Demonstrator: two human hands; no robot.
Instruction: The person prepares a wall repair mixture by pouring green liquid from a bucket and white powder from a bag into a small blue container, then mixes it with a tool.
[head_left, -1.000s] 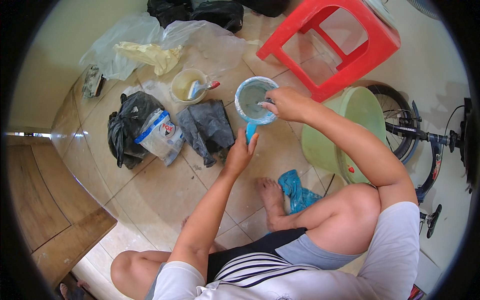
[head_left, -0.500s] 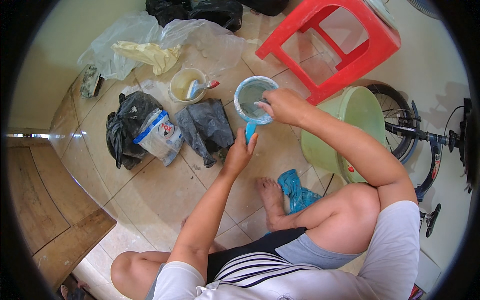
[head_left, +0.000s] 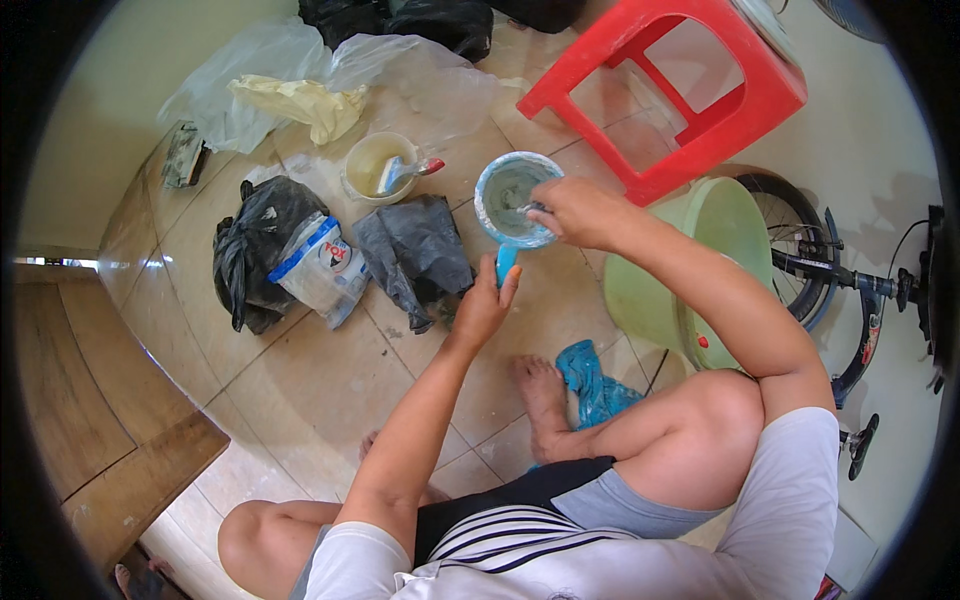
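Two hands work one blue scoop [head_left: 512,205] above the tiled floor [head_left: 300,380]: the left hand [head_left: 483,305] clamps its handle, and the right hand [head_left: 575,210] closes on something small inside. Probably light, stiff plastic, slippery with wet paste; the handle seems the best hold.

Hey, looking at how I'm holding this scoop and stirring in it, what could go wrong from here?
1. The left hand holds the blue scoop only by its short handle above the floor tiles while the right hand works inside it; a hard stir might tip it and spill the grey mix.
2. The grey bag and the bare foot lie close below, so drips could land on them.
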